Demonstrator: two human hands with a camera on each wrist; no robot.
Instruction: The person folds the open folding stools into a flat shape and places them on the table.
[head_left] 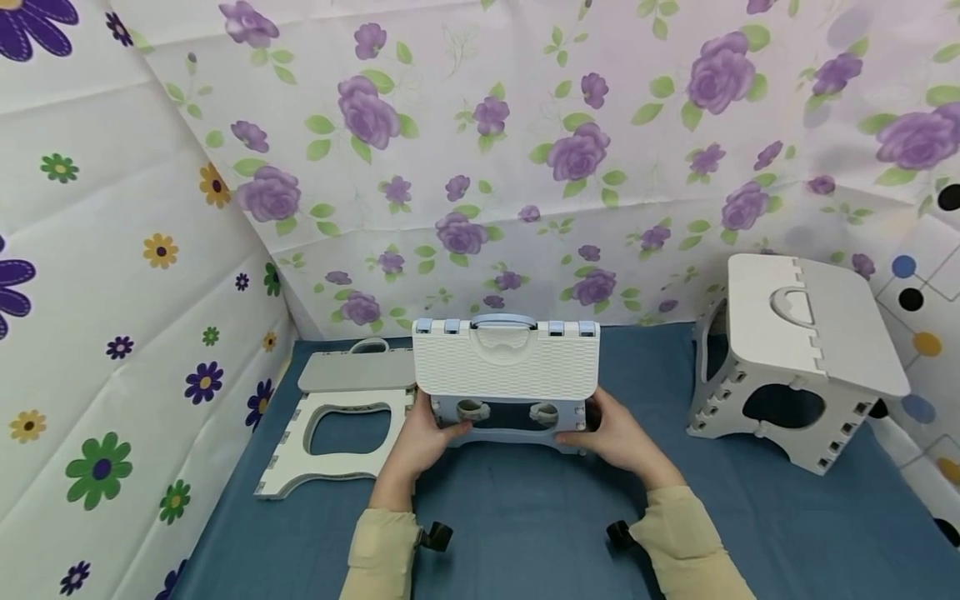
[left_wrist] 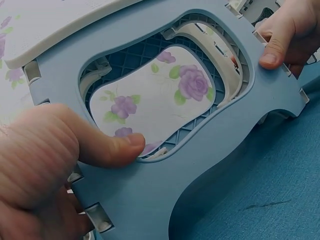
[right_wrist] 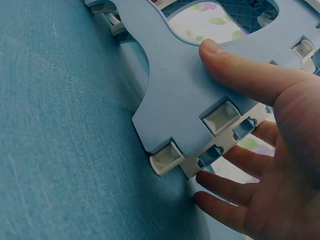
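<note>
A white and light-blue folding stool [head_left: 442, 358] stands at the middle of the table, its white textured top facing me and a blue carry handle [head_left: 504, 319] along the upper edge. My left hand [head_left: 418, 440] grips its left side, thumb lying on the blue leg panel [left_wrist: 140, 187] by the cutout. At the opposite side my right hand [head_left: 621, 433] holds the panel's edge. In the right wrist view that thumb presses the blue face, while the other fingers reach round behind the hinged edge [right_wrist: 220, 117]. Behind the panel, the far fingertips of my left hand are hidden.
Left of the held stool lies a flattened grey and white folding stool [head_left: 356, 372]. An unfolded white stool [head_left: 847, 312] stands upright on the right. Blue cloth [head_left: 517, 525] covers the table, and a floral sheet [head_left: 480, 167] hangs behind it.
</note>
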